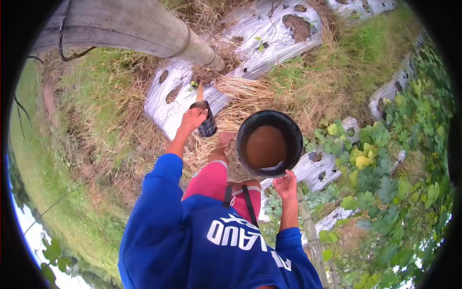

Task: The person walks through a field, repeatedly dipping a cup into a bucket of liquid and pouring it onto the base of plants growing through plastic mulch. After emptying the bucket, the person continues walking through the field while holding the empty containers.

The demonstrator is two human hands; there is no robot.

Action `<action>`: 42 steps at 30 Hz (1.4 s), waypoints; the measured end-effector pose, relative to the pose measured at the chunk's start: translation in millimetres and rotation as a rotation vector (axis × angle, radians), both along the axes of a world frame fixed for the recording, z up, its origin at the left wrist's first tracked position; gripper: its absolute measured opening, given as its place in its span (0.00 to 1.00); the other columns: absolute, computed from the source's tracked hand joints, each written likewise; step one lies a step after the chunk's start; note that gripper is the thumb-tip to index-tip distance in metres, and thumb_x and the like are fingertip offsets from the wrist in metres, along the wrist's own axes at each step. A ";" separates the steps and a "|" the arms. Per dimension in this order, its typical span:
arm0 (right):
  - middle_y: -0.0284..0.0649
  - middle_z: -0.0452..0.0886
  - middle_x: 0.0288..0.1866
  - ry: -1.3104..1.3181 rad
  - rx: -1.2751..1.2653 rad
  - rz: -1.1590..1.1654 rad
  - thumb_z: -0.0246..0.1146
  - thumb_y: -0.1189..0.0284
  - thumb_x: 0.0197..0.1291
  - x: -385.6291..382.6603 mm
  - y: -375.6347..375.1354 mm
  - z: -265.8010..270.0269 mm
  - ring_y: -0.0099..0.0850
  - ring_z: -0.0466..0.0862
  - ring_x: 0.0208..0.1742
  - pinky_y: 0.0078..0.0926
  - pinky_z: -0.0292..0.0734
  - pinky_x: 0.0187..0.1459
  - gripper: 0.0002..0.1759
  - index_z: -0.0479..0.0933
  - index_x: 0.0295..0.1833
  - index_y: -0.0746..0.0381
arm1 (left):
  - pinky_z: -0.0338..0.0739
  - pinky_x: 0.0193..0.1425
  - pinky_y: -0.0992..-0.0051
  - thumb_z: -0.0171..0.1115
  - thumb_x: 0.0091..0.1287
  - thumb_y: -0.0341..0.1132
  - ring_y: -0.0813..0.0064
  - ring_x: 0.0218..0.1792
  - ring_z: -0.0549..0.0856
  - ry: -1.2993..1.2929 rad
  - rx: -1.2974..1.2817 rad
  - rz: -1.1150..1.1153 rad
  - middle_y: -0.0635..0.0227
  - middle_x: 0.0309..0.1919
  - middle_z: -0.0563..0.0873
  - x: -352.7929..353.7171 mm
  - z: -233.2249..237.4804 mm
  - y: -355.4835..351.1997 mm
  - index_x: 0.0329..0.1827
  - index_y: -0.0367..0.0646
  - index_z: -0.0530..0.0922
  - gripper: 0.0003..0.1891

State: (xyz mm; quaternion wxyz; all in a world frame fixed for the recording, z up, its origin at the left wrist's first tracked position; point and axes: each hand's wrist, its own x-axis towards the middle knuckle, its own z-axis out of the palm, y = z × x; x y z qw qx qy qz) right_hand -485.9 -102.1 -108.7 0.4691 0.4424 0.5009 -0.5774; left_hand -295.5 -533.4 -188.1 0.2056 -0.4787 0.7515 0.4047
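My left hand point(194, 118) is wrapped round a dark can point(207, 124), which is tilted so that brown liquid point(200, 91) streams from its mouth. The stream comes down beside a small green seedling point(193, 86) at a hole in the silver plastic mulch point(161, 103). On the other side, my right hand point(286, 185) grips the near rim of a black bucket point(299, 144). Muddy brown water point(266, 147) stands inside the bucket. A pale patch shows at the water's near edge; I cannot make out what it is.
A thick grey bamboo pole point(139, 26) slants down to the ground beside the seedling. Dry straw point(245, 91) lies across the plastic. Another seedling point(261, 44) grows farther along the bed. Leafy vines point(385, 168) crowd the right side, near a thin post point(310, 231).
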 end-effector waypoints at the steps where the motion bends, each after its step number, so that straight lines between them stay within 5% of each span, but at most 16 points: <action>1: 0.39 0.80 0.35 0.006 -0.005 -0.008 0.70 0.59 0.49 -9.8 -4.7 1.2 0.34 0.80 0.33 0.33 0.80 0.39 0.23 0.74 0.42 0.64 | 0.75 0.51 0.53 0.53 0.66 0.51 0.43 0.43 0.83 0.077 -0.041 0.044 0.42 0.38 0.85 -0.2 6.1 9.0 0.35 0.38 0.83 0.22; 6: 0.37 0.77 0.31 0.074 0.012 0.058 0.70 0.60 0.49 -59.7 -27.2 13.9 0.33 0.77 0.28 0.33 0.77 0.34 0.18 0.74 0.38 0.61 | 0.73 0.44 0.51 0.57 0.66 0.44 0.42 0.37 0.81 0.209 -0.120 0.033 0.44 0.30 0.82 -13.8 23.1 34.4 0.28 0.36 0.75 0.18; 13: 0.34 0.73 0.29 0.108 -0.015 0.095 0.70 0.60 0.49 -129.8 -31.6 20.7 0.31 0.75 0.30 0.30 0.75 0.34 0.17 0.72 0.37 0.58 | 0.74 0.44 0.52 0.58 0.66 0.44 0.44 0.37 0.82 0.292 -0.137 -0.083 0.46 0.31 0.83 -71.4 37.2 45.3 0.28 0.35 0.76 0.17; 28: 0.35 0.79 0.36 -0.010 -0.092 0.056 0.71 0.58 0.43 -309.4 24.8 27.2 0.30 0.73 0.29 0.29 0.73 0.31 0.24 0.73 0.43 0.60 | 0.73 0.39 0.56 0.60 0.65 0.45 0.48 0.32 0.81 0.387 -0.238 -0.024 0.50 0.27 0.81 -284.7 165.0 128.8 0.29 0.36 0.75 0.18; 35: 0.35 0.79 0.41 -0.002 -0.039 0.128 0.72 0.59 0.42 -402.7 53.4 35.3 0.30 0.72 0.31 0.27 0.71 0.31 0.27 0.73 0.46 0.60 | 0.74 0.39 0.54 0.58 0.66 0.43 0.46 0.33 0.81 0.648 -0.354 0.015 0.48 0.26 0.81 -411.9 145.7 144.2 0.27 0.35 0.75 0.18; 42: 0.33 0.79 0.38 0.004 0.057 0.139 0.72 0.59 0.42 -498.8 57.5 30.2 0.30 0.73 0.32 0.26 0.71 0.33 0.25 0.74 0.44 0.59 | 0.76 0.48 0.52 0.55 0.66 0.50 0.41 0.40 0.83 0.381 -0.172 0.228 0.41 0.34 0.84 -518.3 97.3 104.4 0.32 0.35 0.81 0.22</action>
